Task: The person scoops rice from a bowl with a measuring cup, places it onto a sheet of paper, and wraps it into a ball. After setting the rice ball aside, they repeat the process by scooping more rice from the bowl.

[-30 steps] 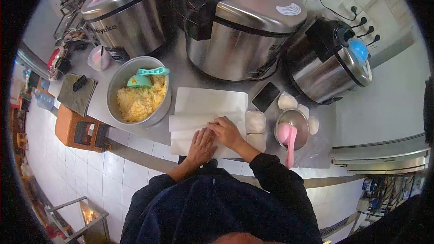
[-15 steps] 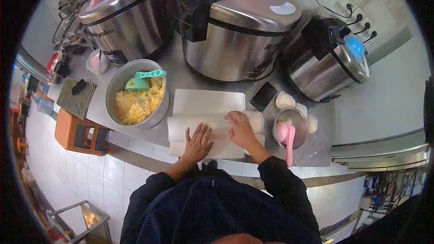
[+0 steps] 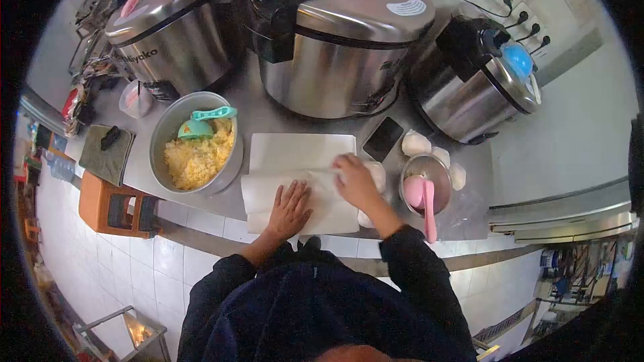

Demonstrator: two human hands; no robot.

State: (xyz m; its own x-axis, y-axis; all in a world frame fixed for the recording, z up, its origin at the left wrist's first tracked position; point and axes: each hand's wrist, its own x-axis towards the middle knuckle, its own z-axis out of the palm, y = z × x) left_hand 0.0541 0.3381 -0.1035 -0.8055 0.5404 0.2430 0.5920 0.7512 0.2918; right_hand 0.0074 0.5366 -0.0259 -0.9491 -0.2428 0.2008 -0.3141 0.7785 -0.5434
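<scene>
White paper sheets (image 3: 302,149) lie stacked on the steel table in front of me, the upper one reaching lower toward the table's front edge. My left hand (image 3: 290,208) rests flat on this paper with its fingers spread. At the right side, the fingers of my right hand (image 3: 355,181) are bent together at the edge of the top sheet, seeming to pinch it. Beside that hand sits a white wrapped bundle (image 3: 376,175), partly hidden by it. A metal bowl (image 3: 441,167) with a pink scoop (image 3: 417,191) stands farther right.
A pot (image 3: 157,151) of yellow rice with a green scoop (image 3: 196,129) stands left. Large rice cookers (image 3: 335,74) line the back. A phone (image 3: 384,139) and several white bundles (image 3: 416,143) lie right. A folded cloth (image 3: 104,157) is far left, above an orange stool (image 3: 111,204).
The view has shifted slightly. The top paper has come down a little and looks flatter, with my right hand still at its edge. My left hand stays flat on the paper.
</scene>
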